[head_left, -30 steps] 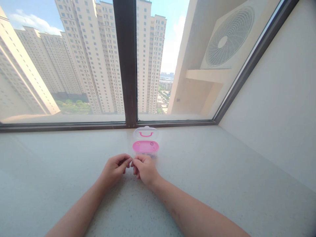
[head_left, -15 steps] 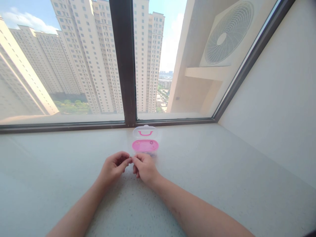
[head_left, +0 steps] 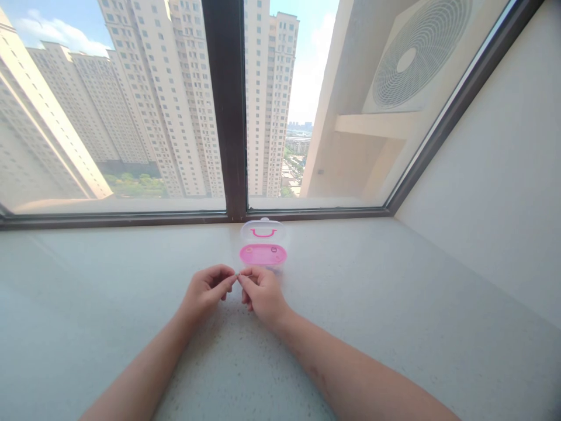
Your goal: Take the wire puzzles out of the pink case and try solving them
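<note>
My left hand (head_left: pixel 209 289) and my right hand (head_left: pixel 264 292) meet at their fingertips above the pale speckled surface. Thumb and forefinger are pinched on each hand, and whatever lies between them is too small to make out. Just beyond my right hand stands a small clear box with a pink tray (head_left: pixel 263 254) in its top. Two small rings, one yellowish and one dark, lie in that tray. The box's clear lid (head_left: pixel 263 232), with a pink handle, is raised at the back. My right hand hides part of the box's front.
Behind the box runs the dark window frame (head_left: pixel 236 117), rising from the back edge of the pale sill (head_left: pixel 131 263). A white wall (head_left: pixel 491 175) closes off the right side. Tall buildings and a fan unit show through the glass.
The view has shifted slightly, so the box and window appear a little further right and higher. Both hands keep their pinch, fingertips together.
</note>
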`<state>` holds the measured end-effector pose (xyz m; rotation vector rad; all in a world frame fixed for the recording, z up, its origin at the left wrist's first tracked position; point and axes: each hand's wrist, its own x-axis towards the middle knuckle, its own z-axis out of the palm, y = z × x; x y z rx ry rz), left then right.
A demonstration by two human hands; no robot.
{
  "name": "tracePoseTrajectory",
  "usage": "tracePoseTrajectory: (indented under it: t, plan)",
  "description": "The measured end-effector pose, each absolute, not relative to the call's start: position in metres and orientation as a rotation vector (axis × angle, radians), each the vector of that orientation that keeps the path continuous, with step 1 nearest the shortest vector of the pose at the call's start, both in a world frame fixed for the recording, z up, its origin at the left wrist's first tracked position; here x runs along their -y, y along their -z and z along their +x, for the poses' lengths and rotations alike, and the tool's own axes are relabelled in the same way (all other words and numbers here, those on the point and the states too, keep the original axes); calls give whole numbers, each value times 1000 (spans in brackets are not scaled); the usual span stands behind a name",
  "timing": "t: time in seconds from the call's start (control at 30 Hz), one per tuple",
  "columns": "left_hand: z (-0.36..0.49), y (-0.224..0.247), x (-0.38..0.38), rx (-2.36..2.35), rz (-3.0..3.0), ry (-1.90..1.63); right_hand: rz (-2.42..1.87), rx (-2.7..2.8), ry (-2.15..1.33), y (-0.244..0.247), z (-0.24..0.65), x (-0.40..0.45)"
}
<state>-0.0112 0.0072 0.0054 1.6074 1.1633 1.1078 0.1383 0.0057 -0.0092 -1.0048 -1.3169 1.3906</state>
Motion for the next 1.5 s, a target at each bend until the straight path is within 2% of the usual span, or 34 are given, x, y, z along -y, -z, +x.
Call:
tracePoseTrajectory:
  t: [0.33, 0.6, 0.87, 1.1, 1.5]
  plan:
    - [-8, -10, -6, -1167, 1584, -1113, -992, 1332, -1410, 11, 139, -6]
    - [-8, -13, -5, -1116, 1517, -1060, -962, 1392, -1267, 12, 139, -5]
    - [-9, -11, -5, -1089, 1498, -1026, -1012, 1374, -1313, 10, 138, -5]
    - [-10, -11, -6, -1272, 1613, -1169, -1078, 1391, -1345, 10, 136, -5]
    - [2, -15, 3, -1473, 1797, -1291, -1086, 1683, -1042, 12, 131, -2]
